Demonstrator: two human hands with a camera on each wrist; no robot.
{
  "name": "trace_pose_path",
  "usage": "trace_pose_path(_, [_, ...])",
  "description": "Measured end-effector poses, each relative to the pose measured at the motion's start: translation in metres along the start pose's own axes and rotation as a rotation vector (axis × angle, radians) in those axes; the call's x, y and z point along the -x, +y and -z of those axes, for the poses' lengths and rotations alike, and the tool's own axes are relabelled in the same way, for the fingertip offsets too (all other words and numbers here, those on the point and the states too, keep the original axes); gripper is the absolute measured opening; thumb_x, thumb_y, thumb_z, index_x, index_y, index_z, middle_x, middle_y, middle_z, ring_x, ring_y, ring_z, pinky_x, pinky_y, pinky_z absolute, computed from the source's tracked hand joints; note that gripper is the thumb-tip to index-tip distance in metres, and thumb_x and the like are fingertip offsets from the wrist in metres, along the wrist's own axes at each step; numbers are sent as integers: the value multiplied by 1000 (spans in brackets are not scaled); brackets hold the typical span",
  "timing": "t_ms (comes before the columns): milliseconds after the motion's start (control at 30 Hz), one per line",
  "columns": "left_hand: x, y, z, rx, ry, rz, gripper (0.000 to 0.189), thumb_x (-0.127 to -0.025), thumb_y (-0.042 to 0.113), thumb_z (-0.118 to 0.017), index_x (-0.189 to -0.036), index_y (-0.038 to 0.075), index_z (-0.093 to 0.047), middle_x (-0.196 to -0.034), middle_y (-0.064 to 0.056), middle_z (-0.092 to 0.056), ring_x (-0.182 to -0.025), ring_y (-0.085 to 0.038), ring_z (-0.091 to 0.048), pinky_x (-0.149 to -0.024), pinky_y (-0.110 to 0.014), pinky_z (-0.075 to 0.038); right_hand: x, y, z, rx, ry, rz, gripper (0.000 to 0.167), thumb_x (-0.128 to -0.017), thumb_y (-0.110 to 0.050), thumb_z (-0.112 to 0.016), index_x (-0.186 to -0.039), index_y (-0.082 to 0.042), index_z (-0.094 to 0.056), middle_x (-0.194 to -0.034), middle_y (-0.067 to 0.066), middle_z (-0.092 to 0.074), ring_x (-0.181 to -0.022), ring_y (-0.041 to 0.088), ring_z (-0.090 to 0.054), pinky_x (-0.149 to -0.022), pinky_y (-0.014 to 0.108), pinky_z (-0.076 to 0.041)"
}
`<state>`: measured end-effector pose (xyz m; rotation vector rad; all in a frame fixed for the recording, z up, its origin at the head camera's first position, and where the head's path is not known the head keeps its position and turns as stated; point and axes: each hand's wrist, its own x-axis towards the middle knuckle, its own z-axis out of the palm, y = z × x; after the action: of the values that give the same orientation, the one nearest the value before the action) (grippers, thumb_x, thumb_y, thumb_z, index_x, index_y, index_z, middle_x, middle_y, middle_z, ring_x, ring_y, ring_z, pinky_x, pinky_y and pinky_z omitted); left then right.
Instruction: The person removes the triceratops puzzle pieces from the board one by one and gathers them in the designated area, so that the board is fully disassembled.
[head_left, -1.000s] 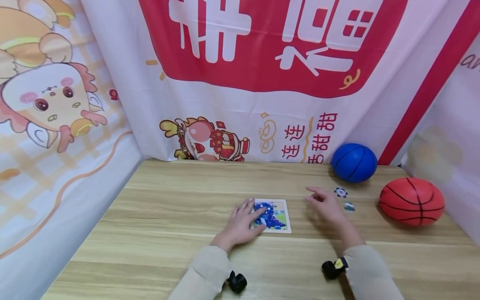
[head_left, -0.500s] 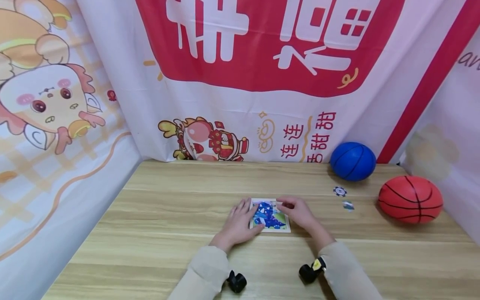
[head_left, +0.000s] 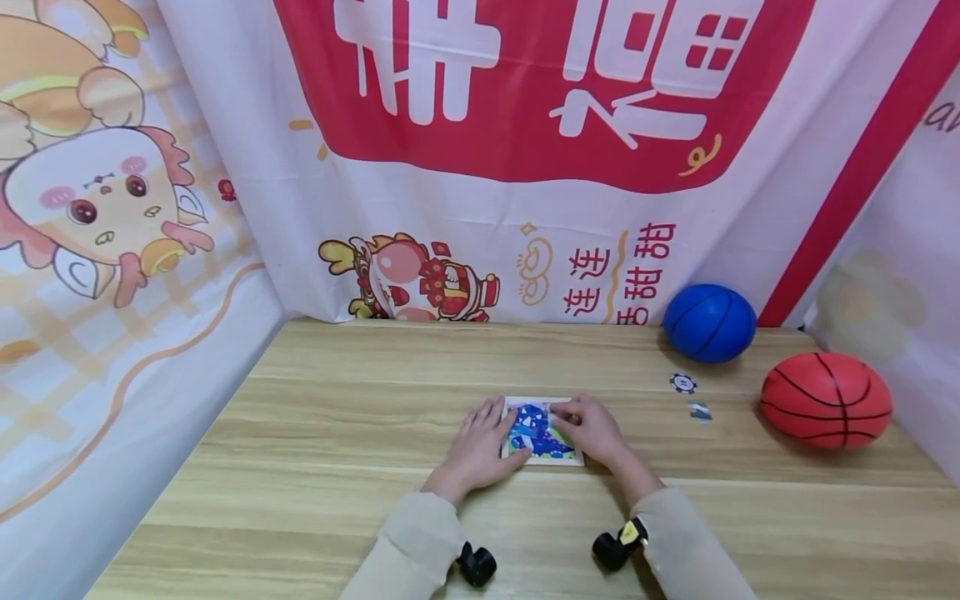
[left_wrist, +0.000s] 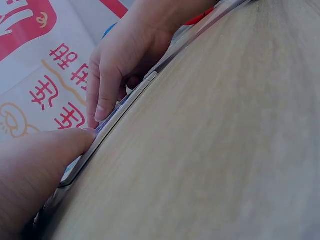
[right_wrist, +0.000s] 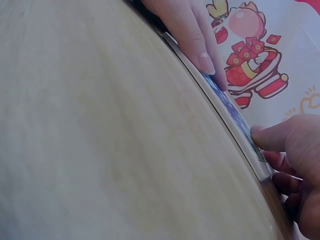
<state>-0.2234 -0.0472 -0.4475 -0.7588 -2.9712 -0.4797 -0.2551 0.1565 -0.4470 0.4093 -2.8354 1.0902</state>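
In the head view a small picture puzzle (head_left: 542, 446) with a blue cartoon figure lies in a white-edged frame on the table. My left hand (head_left: 483, 446) rests on its left side, fingers extended, with the thumb across the lower part of the picture. Over the upper right corner, my right hand (head_left: 594, 429) bends its thumb and forefinger together around a small puzzle piece, mostly hidden by the fingers. The right wrist view has the right thumb (right_wrist: 270, 137) down at the picture's surface and the other fingers curled by the frame's corner.
Right of the puzzle lie a round black-and-white chip (head_left: 683, 383) and a small flat blue-green piece (head_left: 700, 412). Behind them are a blue ball (head_left: 709, 323) and a red basketball (head_left: 827, 401). Printed cloth (head_left: 420, 200) hangs along the table's back edge.
My right hand has moved left from beside the loose pieces to the puzzle's upper right and now stays there. The left hand has held its place on the puzzle.
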Motion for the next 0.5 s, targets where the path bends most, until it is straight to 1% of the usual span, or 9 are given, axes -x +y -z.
trace_pose_path(233, [0,0,0,2,0,3,70,-83,56,-36,-135,9,-30,-140,-15,-17,-127,-29,-11,-101,-44,-9,1,-4,-1,7,-8,-11,30,-77,-17,-66,-106,-10,-63,-78,0,-47,-68,15,-41,-58,28,-37])
trace_pose_path(333, [0,0,1,1,-3,6,71,-83,57,-36,-135,9,-30,-140,-14,-17,-127,-29,-11,-101,-43,-9,2,-6,-2,28,3,-20,30,-76,-19,-66,-104,-10,-64,-79,0,-48,-70,15,-42,-61,30,-37])
trace_pose_path(500, [0,-1,-1,-5,1,4,71,-83,58,-36,-135,9,-30,-140,-14,-17,-127,-29,-11,-101,-43,-9,2,-9,-4,30,29,-59,28,-75,-20,-67,-100,-11,-64,-81,0,-49,-74,16,-43,-66,32,-38])
